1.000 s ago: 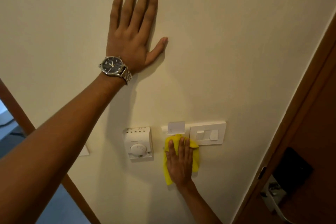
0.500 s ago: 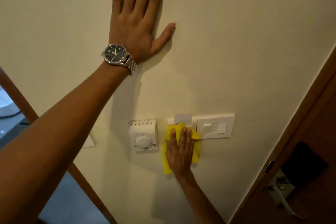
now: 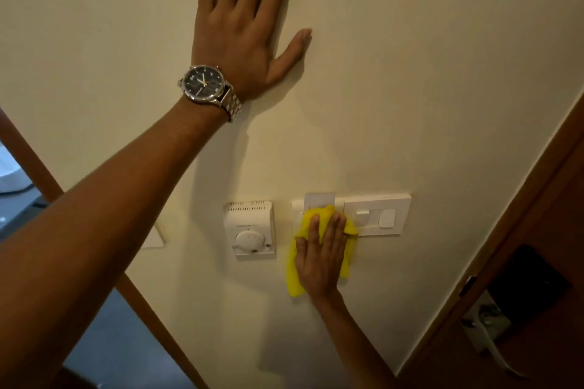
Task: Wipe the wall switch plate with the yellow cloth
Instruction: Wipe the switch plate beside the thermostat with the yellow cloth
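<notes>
while both hands bear on the wall, the layout reads as follows.
right hand point(image 3: 320, 257): flat, fingers point(image 3: 335, 230) extended together, pressing the yellow cloth point(image 3: 294, 281) to the wall; no pinch or wrap.
yellow cloth: covers the left end of the switch plate point(image 3: 376, 215); lower corner hangs below the palm.
switch plate: right part bare, rockers exposed.
left hand point(image 3: 243, 38): open, palm flat on bare wall point(image 3: 426, 73) well above; wristwatch point(image 3: 205, 85) worn.
left edge: thermostat point(image 3: 251, 234) just beside the cloth.
right edge: door frame point(image 3: 505, 224) near the plate; door handle point(image 3: 489, 344) beyond.
</notes>
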